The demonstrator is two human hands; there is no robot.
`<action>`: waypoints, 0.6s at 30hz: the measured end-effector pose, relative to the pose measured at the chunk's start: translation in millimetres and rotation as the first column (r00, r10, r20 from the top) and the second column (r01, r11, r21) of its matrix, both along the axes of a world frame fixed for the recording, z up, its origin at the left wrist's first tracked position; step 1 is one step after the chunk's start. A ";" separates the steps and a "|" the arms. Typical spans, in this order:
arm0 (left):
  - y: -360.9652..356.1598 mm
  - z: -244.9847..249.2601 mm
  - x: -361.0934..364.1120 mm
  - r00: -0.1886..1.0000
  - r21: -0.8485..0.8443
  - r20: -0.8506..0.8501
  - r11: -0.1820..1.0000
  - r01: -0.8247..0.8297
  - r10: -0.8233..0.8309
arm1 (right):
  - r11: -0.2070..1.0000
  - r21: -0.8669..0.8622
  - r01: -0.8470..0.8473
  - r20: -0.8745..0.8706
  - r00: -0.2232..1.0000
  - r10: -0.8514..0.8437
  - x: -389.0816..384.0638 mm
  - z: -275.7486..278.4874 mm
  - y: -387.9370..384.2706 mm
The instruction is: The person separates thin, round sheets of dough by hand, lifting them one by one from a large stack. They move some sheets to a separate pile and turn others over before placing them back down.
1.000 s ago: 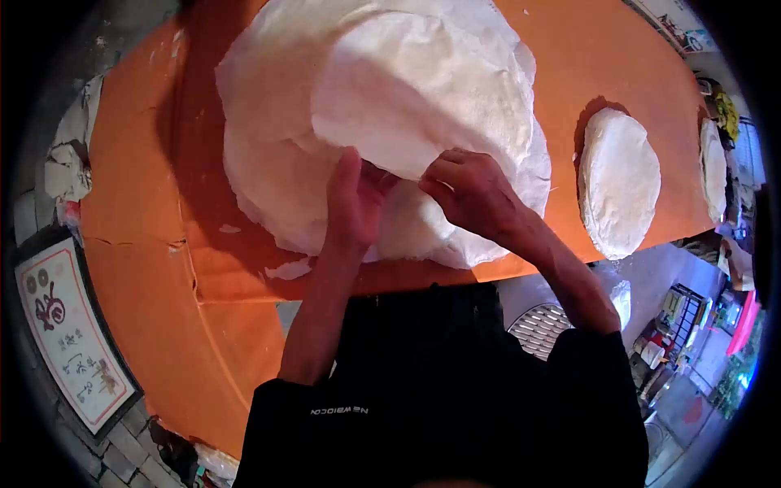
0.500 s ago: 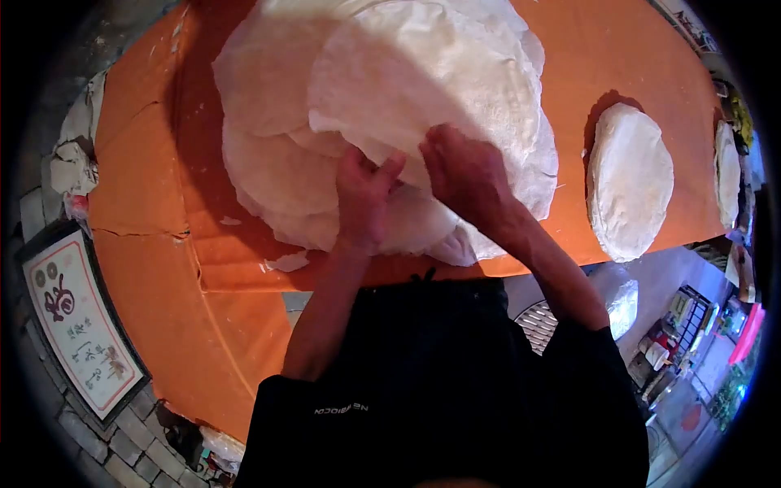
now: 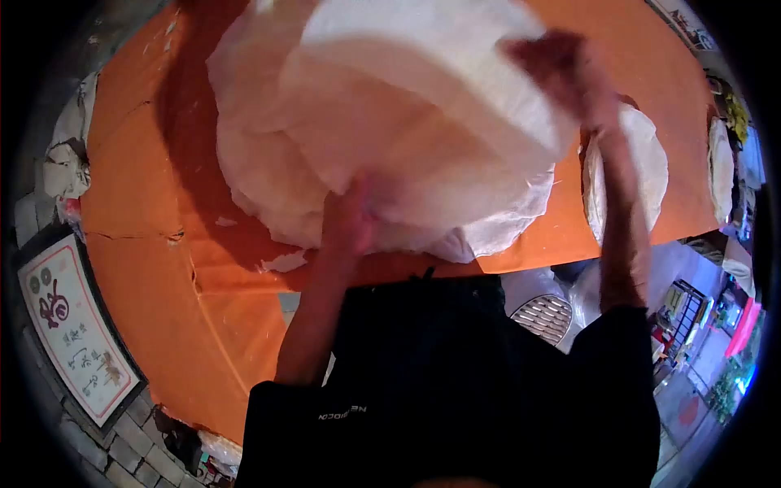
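Thin round white sheets lie layered on the orange cloth. The top sheet is blurred by motion and raised between my hands. My left hand pinches its near left edge, with the fingertips partly hidden by the sheet. At the sheet's far right edge is my right hand, smeared by motion, its fingers closed toward the edge. A smaller round white stack lies to the right, partly behind my right forearm.
The orange-covered table ends just in front of me. A framed sign leans at the lower left. Near my right side is a perforated metal seat. Another white round piece lies at the table's far right.
My right hand has moved up and to the right, and the top sheet has spread and lifted with it. My left hand has shifted slightly left and down.
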State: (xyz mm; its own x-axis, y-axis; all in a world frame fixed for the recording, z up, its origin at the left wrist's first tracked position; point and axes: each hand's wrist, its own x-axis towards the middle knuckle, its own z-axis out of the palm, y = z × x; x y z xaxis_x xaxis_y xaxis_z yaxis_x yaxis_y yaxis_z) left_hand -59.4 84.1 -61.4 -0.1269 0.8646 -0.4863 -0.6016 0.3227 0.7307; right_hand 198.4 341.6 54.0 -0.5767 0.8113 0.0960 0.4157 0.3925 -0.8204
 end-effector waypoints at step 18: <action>-26.9 24.9 -21.2 0.959 -0.127 0.177 0.972 -0.199 0.220 | 0.839 0.456 -0.298 0.402 0.910 0.104 -84.8 10.7 -108.7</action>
State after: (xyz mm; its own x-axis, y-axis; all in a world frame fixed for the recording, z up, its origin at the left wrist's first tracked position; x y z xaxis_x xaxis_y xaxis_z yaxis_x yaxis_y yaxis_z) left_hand -80.6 57.2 -36.5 -0.1969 0.7702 -0.6066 -0.7876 0.2442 0.5657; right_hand 113.5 232.9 64.6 -0.7939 0.5689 0.2145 0.4988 0.8112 -0.3052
